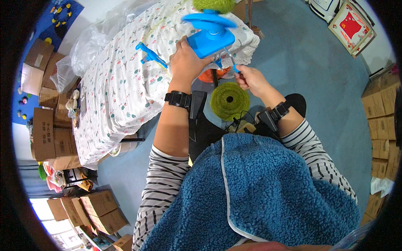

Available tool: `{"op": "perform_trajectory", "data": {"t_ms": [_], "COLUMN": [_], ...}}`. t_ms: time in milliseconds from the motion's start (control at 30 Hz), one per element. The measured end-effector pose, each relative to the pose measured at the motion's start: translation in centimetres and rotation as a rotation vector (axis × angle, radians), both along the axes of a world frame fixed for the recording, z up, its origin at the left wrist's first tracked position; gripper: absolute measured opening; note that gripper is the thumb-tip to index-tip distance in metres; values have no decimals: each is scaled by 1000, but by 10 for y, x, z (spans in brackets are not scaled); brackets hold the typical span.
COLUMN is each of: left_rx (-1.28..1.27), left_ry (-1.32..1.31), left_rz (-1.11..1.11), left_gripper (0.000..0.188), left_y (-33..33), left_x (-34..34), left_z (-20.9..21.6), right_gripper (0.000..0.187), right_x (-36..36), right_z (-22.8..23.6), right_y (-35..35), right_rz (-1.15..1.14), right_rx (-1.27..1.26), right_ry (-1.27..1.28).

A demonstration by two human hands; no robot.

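A blue yarn winder (211, 41) sits at the edge of the cloth-covered table, its round top plate blurred by motion. Fuzzy green yarn (214, 5) is bunched above that plate. My left hand (186, 60) grips the near left side of the winder's base, fingers partly hidden behind it. Closed around the blue-ended crank handle (235, 67) is my right hand (252, 80). A blue plastic arm (151, 55) projects to the left over the cloth. Below, a green yarn cone (230, 101) with a dark centre hole stands in front of my lap.
A white patterned tablecloth (121, 88) covers the table, with clear plastic bags (90, 46) at its far left. Something orange (214, 75) shows under the table edge. Cardboard boxes (65, 142) stack at left, more boxes (380, 125) at right. A framed picture (349, 26) leans at the far right.
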State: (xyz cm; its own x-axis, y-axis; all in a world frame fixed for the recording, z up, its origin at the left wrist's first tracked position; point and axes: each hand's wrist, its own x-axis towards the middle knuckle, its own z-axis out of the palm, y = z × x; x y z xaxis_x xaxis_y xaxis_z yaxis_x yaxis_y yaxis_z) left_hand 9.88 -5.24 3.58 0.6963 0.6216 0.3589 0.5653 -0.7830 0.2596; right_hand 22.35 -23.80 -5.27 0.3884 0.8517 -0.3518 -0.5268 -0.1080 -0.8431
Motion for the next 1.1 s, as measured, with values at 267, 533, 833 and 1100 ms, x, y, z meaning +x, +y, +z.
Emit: {"op": "perform_trajectory", "data": {"t_ms": [267, 533, 833, 1100], "left_rx": [5, 18, 14, 23], "left_ry": [-37, -59, -35, -5], "left_rz": [-23, -21, -26, 23], "left_gripper": [110, 108, 108, 108], "left_y": [2, 4, 4, 2], "left_x": [0, 1, 0, 1], "left_z": [-3, -7, -6, -4], "right_gripper": [33, 40, 42, 36], "right_x": [28, -14, -41, 10], "right_z": [56, 90, 31, 5], "right_y": [-19, 11, 28, -5], "right_rz": [-87, 117, 231, 50], "right_rx": [179, 289, 110, -16], "right_ry": [-7, -129, -105, -100]}}
